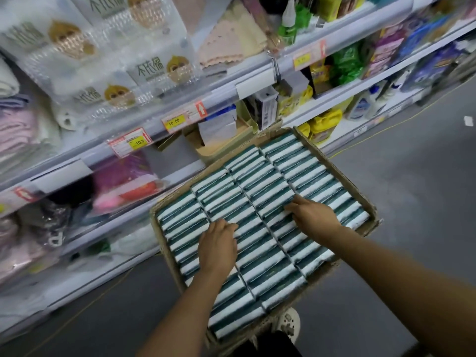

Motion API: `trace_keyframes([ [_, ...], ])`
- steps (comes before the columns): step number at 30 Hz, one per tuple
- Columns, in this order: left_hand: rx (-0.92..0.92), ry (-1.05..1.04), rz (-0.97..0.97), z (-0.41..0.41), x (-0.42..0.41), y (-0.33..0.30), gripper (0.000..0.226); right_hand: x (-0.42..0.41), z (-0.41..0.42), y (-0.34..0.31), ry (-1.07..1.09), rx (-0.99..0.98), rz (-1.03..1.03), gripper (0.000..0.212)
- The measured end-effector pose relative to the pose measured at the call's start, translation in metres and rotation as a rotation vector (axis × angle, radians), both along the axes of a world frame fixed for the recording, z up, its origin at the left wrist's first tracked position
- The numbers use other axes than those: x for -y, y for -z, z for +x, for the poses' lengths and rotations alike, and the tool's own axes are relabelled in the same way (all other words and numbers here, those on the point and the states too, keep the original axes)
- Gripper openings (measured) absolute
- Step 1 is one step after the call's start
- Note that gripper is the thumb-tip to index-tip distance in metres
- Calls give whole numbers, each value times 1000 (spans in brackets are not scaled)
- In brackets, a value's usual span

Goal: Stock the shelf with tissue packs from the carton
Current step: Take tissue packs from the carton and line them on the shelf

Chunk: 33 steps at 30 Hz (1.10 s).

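Observation:
An open cardboard carton (360,199) sits low in front of me, packed with several rows of green-and-white tissue packs (260,181) standing on edge. My left hand (217,247) lies on the packs in the left-middle rows, fingers dipping between them. My right hand (313,215) rests on the packs right of centre, fingertips pressed into the row. Whether either hand has closed round a pack cannot be told. The shelf (180,117) runs along the left and back, just past the carton.
The shelf's upper tier holds large white tissue bundles (108,55); lower tiers hold pink and dark goods (123,181). Yellow price tags (175,122) line the rail. Bottles and yellow bags (324,122) fill the right shelves. Grey floor (412,176) lies to the right. A shoe (289,325) shows below the carton.

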<state>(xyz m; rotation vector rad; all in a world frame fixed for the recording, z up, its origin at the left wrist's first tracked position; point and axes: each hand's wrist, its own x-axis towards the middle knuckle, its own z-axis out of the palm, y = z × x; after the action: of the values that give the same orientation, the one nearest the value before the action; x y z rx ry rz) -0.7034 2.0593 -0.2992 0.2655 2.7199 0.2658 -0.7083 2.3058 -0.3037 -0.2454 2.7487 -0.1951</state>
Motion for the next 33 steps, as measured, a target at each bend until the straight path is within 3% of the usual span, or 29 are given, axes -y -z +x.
trace_keyframes([
  [11, 19, 117, -163, -20, -9, 5, 37, 13, -21, -7, -189, -72, 274, 37],
  [19, 15, 153, -164, -27, -16, 8, 20, 16, -26, -4, -280, -158, 354, 25],
  [23, 65, 169, -232, -30, -21, 9, 26, 13, -28, 6, -375, -223, 353, 30],
  [30, 117, 160, -351, -32, -30, 17, 29, 17, -50, 1, -639, 7, 410, 34],
  [33, 115, 71, -296, -32, -30, 9, 32, 3, -59, -6, -699, 36, 309, 30],
])
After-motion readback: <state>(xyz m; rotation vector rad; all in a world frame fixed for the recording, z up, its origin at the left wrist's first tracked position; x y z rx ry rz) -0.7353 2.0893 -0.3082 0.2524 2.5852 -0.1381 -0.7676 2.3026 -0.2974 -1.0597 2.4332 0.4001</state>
